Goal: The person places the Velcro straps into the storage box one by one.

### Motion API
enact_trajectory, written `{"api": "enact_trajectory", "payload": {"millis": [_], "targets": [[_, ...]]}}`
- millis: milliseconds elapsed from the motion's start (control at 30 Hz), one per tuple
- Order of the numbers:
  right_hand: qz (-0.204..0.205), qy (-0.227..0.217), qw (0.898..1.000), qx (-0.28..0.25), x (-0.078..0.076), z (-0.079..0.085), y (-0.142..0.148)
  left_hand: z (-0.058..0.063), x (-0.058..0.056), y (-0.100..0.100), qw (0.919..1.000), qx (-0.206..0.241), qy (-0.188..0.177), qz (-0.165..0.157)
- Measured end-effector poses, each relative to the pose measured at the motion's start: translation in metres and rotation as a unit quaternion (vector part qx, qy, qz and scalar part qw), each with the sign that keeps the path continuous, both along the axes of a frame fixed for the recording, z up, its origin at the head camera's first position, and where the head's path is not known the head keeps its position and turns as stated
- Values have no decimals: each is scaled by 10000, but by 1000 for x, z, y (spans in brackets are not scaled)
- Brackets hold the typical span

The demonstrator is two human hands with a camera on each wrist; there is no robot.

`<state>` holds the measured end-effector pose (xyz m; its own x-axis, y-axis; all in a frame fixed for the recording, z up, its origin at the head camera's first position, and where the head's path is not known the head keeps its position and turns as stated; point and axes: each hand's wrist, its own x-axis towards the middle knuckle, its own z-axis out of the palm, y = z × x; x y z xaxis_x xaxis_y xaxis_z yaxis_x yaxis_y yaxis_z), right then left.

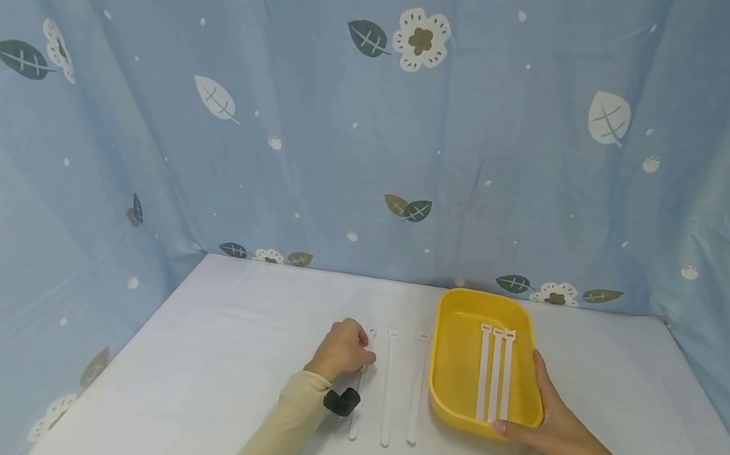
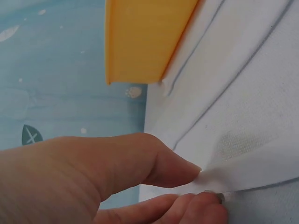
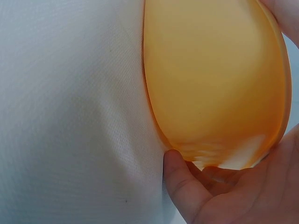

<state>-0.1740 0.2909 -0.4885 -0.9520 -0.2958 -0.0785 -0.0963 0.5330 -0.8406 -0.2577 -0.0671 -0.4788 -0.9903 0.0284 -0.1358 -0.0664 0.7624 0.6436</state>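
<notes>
Three white hook-and-loop cable ties lie side by side on the white table in the head view, each with a slotted head at its far end. My left hand (image 1: pixel 345 349) pinches the leftmost tie (image 1: pixel 355 421) near its head, between thumb and fingers. The middle tie (image 1: pixel 387 400) and the right tie (image 1: pixel 416 405) lie untouched. To their right, my right hand (image 1: pixel 565 436) grips a yellow tray (image 1: pixel 455 355) at its near right corner, thumb at the near rim. Several similar white ties (image 1: pixel 483 376) lie in the tray. Some right fingers are hidden behind its wall.
A blue curtain (image 1: pixel 492 160) with leaf and flower prints hangs behind the table and along both sides. The white tabletop (image 1: pixel 205 362) stretches left of the ties and right of the tray. Black wrist devices (image 1: pixel 343 401) sit at both sleeves.
</notes>
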Motion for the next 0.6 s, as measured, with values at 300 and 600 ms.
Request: {"api": "enact_trajectory", "payload": {"millis": [300,600], "targets": [[-32,-79,10000,12,0,0,-1,4,0,-4,9997,-31,96,-206],[-42,-113,9999,-56,-1,0,0,5,-1,-6,9994,0,-13,-339]]}}
